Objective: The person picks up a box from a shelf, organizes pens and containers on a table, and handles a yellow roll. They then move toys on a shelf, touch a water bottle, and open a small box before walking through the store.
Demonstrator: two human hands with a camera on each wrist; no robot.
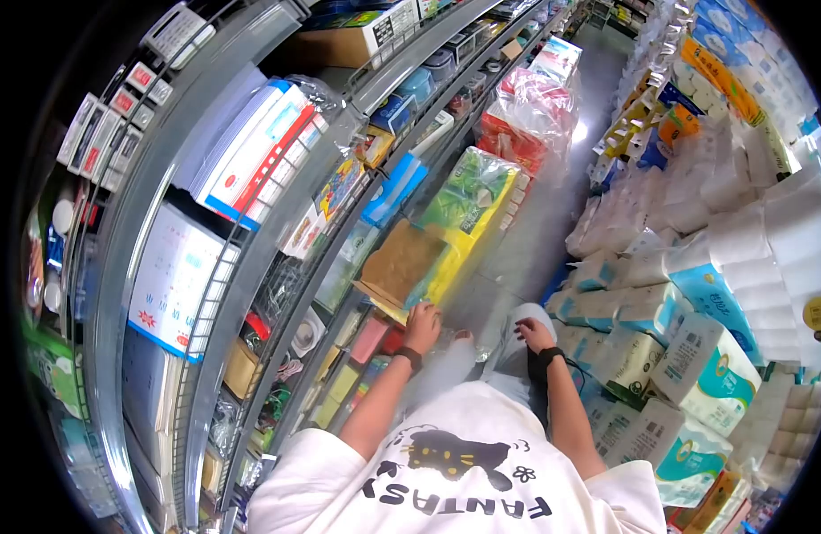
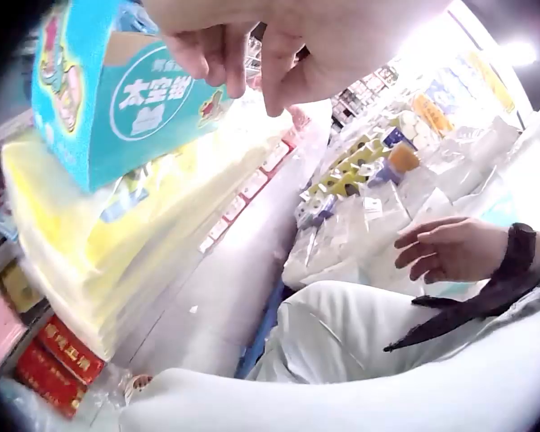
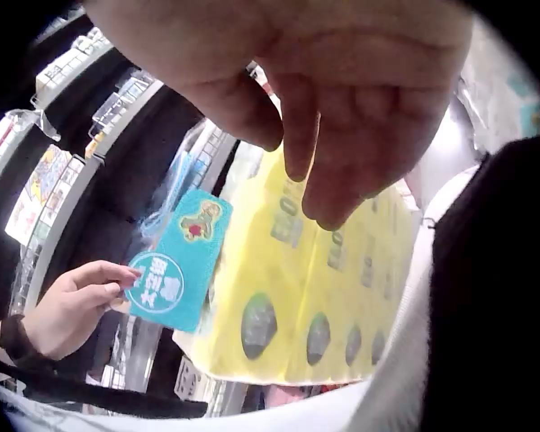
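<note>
An open cardboard box (image 1: pixel 400 265) with a brown inside and teal printed sides sits tilted against a stack of yellow tissue packs (image 3: pixel 279 288). My left hand (image 1: pixel 423 327) is at the box's near edge; in the right wrist view its thumb and fingertips pinch the edge of the teal face (image 3: pixel 184 261). In the left wrist view those fingers overlap the box's upper edge. My right hand (image 1: pixel 537 335) hangs over my knee with its fingers loosely bent and holds nothing. From the right wrist, that hand's fingers appear in front of the yellow packs.
Shelving (image 1: pixel 143 205) with wire guards and boxed goods runs along the left. Piled toilet-roll packs (image 1: pixel 708 374) line the right side. Between them a narrow grey aisle floor (image 1: pixel 526 254) leads away, with red plastic-wrapped packs (image 1: pixel 526 116) beside it. Red boxes (image 2: pixel 63 360) sit low on the shelf.
</note>
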